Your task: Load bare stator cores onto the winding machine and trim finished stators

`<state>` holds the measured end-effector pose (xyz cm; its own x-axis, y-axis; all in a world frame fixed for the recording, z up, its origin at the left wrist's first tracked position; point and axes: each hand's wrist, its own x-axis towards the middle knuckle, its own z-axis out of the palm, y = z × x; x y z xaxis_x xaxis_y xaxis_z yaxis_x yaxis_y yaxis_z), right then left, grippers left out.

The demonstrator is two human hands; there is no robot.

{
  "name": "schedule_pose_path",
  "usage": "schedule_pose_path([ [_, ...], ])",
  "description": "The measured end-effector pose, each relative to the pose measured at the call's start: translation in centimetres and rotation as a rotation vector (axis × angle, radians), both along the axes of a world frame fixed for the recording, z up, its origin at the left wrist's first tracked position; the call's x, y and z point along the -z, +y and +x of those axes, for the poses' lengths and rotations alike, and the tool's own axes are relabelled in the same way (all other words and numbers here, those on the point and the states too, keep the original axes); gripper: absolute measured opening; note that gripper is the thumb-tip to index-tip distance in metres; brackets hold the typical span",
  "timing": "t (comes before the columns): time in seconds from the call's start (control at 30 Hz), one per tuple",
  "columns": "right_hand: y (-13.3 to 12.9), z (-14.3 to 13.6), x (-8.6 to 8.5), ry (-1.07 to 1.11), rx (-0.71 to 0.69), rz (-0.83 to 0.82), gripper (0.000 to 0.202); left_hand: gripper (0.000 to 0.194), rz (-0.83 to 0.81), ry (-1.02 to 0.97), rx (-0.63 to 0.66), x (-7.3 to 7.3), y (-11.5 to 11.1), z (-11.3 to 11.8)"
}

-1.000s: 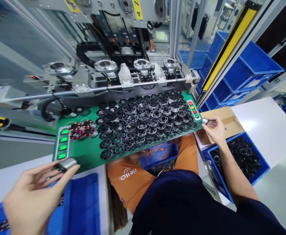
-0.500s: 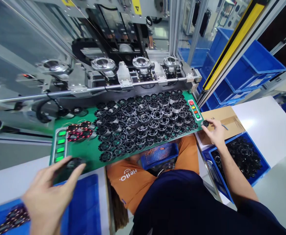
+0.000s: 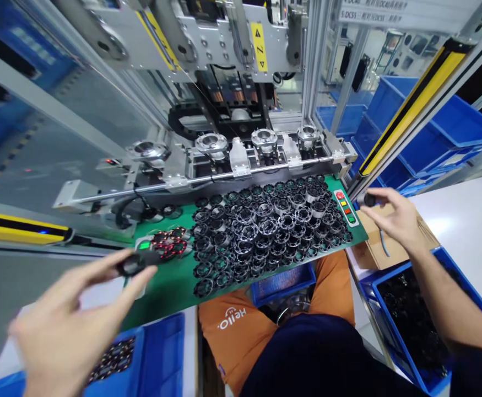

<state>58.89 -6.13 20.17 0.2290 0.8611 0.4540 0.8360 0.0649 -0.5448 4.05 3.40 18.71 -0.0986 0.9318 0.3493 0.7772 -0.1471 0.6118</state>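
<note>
My left hand (image 3: 73,320), blurred, pinches a dark ring-shaped stator core (image 3: 132,264) between thumb and fingers, above the left end of the green work surface (image 3: 158,298). It covers most of the left button panel; one green light (image 3: 144,245) shows. At the right, my right hand (image 3: 400,218) grips a short black cylindrical part (image 3: 368,199) by thumb and fingertips, just beyond the right button panel (image 3: 346,208). Between the hands, rows of black stator cores (image 3: 265,229) lie stacked on the green surface. Several copper-wound stators (image 3: 172,242) sit to their left.
Behind the cores runs a machine rail with several round metal fixtures (image 3: 211,144). Blue bins stand left (image 3: 162,353) and right (image 3: 467,275), beside a cardboard box (image 3: 379,248). A yellow-black post (image 3: 414,105) rises at the right; blue crates (image 3: 431,127) are stacked behind it.
The view has tilted up and turned left. My left hand with the stator core has moved forward over the left panel. My right hand has risen and moved away from the right panel, still gripping the black part.
</note>
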Motion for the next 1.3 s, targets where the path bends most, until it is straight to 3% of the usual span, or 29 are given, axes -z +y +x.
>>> schedule_pose_path([
  [0.07, 5.1, -0.8, -4.7, -0.066, -0.094, 0.022, 0.041, 0.055, 0.102, -0.007, 0.111, -4.5, 3.8, 3.0],
  [0.13, 11.4, -1.8, -8.2, -0.151, -0.194, 0.022, 0.04, 0.052, 0.181, 0.038, 0.251, -8.4, 8.3, 7.0],
  [0.2, 17.8, -2.5, -9.8, -0.229, -0.253, 0.016, 0.046, 0.056, 0.254, 0.094, 0.397, -10.8, 13.2, 11.6],
  [0.27, 23.4, -3.0, -10.1, -0.324, -0.231, -0.067, 0.048, 0.05, 0.247, 0.155, 0.512, -11.5, 18.0, 16.0],
  [0.33, 27.5, -3.1, -9.5, -0.438, -0.184, -0.189, 0.044, 0.048, 0.201, 0.211, 0.553, -10.8, 22.2, 19.7],
  [0.43, 31.2, -2.7, -8.2, -0.523, -0.123, -0.32, 0.04, 0.047, 0.109, 0.252, 0.581, -8.3, 26.8, 23.2],
  [0.57, 33.4, -1.3, -6.8, -0.552, -0.146, -0.363, 0.038, 0.049, 0.043, 0.274, 0.615, -4.9, 30.2, 24.3],
  [0.67, 35.2, 0.3, -6.4, -0.539, -0.246, -0.333, 0.038, 0.061, 0.016, 0.326, 0.645, -3.7, 31.8, 24.0],
  [0.77, 36.8, 1.4, -6.6, -0.53, -0.371, -0.361, 0.035, 0.073, -0.008, 0.399, 0.667, -3.7, 33.1, 23.9],
  [0.97, 37.5, 0.8, -8.8, -0.586, -0.436, -0.47, 0.041, 0.066, -0.009, 0.629, 0.737, -4.5, 36.0, 24.9],
  [1.17, 37.7, 0.6, -10.0, -0.681, -0.464, -0.557, 0.047, 0.092, -0.056, 0.62, 0.756, -4.7, 36.3, 24.6],
  [1.23, 38.0, 1.0, -9.7, -0.699, -0.495, -0.539, 0.054, 0.087, -0.036, 0.61, 0.728, -4.6, 35.7, 24.3],
  [1.3, 38.3, 1.5, -9.1, -0.722, -0.519, -0.51, 0.056, 0.069, -0.03, 0.651, 0.72, -4.3, 35.1, 24.3],
])
